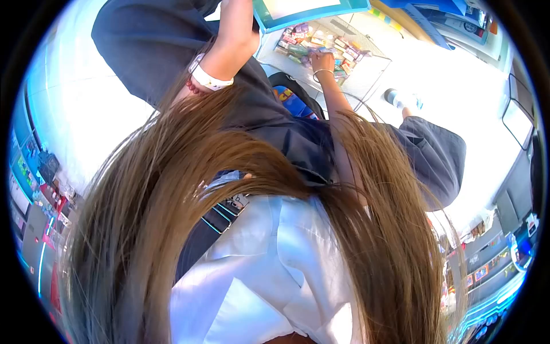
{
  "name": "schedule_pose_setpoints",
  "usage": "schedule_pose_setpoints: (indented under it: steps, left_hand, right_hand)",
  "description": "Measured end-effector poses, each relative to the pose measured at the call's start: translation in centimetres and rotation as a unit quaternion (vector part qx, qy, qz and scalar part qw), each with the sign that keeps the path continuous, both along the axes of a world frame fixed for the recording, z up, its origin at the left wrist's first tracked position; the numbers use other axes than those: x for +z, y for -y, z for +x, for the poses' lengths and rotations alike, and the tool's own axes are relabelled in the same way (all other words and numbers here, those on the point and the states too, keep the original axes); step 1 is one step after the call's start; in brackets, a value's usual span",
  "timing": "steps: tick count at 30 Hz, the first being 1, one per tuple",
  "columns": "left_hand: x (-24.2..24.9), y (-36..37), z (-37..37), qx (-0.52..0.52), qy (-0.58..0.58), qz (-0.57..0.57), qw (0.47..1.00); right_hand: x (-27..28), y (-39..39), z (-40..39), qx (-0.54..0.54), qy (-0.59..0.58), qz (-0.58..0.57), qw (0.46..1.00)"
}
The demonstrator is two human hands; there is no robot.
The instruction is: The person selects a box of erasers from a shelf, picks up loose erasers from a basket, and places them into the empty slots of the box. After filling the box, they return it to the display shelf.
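My right hand (pixel 323 61), with a thin bracelet at the wrist, reaches down into a pile of small, colourful packaged items (pixel 350 53). Its fingers are curled among them, and what they grip is too small to make out. The pile lies on a white wire mesh rack (pixel 366 74). My left hand (pixel 236 43) is raised at the top, beyond a white watch and a red beaded bracelet. Its fingers are not visible. Right beside it is a teal-edged panel or box (pixel 312 14) with a pale inside, cut off by the frame; whether the hand grips it cannot be seen.
Long hair hangs over both arms and hides much of the middle. A dark bag with a blue and red print (pixel 293 102) rests by the rack. Cardboard and blue packaging (pixel 427 26) stand at the upper right. Stocked shelves (pixel 487 269) line the lower right edge.
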State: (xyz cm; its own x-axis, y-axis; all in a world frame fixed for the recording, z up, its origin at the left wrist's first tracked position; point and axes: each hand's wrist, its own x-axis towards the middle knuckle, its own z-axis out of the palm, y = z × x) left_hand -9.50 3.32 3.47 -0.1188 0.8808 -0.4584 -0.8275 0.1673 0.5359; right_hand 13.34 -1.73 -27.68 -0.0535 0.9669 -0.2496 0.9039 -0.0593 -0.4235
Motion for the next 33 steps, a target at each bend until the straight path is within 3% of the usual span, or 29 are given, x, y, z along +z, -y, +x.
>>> schedule_pose_setpoints:
  steps: [1, 3, 4, 6, 11, 13, 14, 16, 21, 23, 24, 28, 33]
  left_hand:
    - [0.0, 0.0, 0.3, -0.001, 0.003, 0.002, 1.000]
    - [0.1, 0.5, 1.0, -0.029, -0.278, 0.102, 0.955]
    - [0.9, 0.5, 1.3, -0.029, -0.274, 0.100, 0.956]
    - [2.7, -0.2, 1.7, -0.035, -0.047, -0.055, 0.997]
    - [2.0, -0.2, 2.3, -0.053, -0.076, -0.062, 0.994]
    - [1.9, 0.1, 2.4, -0.048, -0.090, -0.073, 0.992]
    - [2.0, 0.2, 2.6, -0.052, -0.093, -0.062, 0.992]
    - [2.0, 0.3, 2.7, -0.059, -0.103, -0.040, 0.992]
    - [2.1, 0.4, 2.8, -0.075, -0.102, -0.016, 0.992]
    - [2.1, 0.4, 3.0, -0.085, -0.113, -0.016, 0.990]
    - [2.1, 0.3, 3.1, -0.086, -0.114, -0.015, 0.990]
    - [1.8, 0.5, 4.0, -0.095, -0.127, -0.018, 0.987]
    - [2.1, 0.9, 4.7, -0.150, -0.089, -0.037, 0.984]
  right_hand:
    - [1.3, -0.3, 0.6, -0.001, 0.003, 0.002, 1.000]
    - [4.8, -1.3, 2.2, 0.022, -0.079, 0.073, 0.994]
    - [7.3, -1.9, 2.8, 0.061, -0.062, 0.072, 0.994]
    - [10.2, -2.9, 4.9, 0.152, -0.080, 0.086, 0.981]
    - [17.8, -4.4, 8.2, 0.295, -0.066, 0.072, 0.951]
    - [21.1, -4.3, 8.4, 0.317, -0.101, 0.183, 0.925]
    - [23.0, -4.1, 8.2, 0.323, -0.103, 0.183, 0.923]
    - [26.7, -3.8, 7.5, 0.223, -0.217, 0.077, 0.947]
    - [32.2, -2.9, 4.7, 0.112, -0.387, -0.004, 0.915]
    - [34.8, -3.1, 3.8, 0.286, -0.293, 0.175, 0.896]
    - [35.6, -3.3, 3.4, 0.337, -0.282, 0.278, 0.854]
    - [37.0, -2.1, 3.1, 0.322, -0.273, 0.366, 0.829]
    - [36.7, -1.7, 2.5, 0.236, -0.336, 0.315, 0.856]
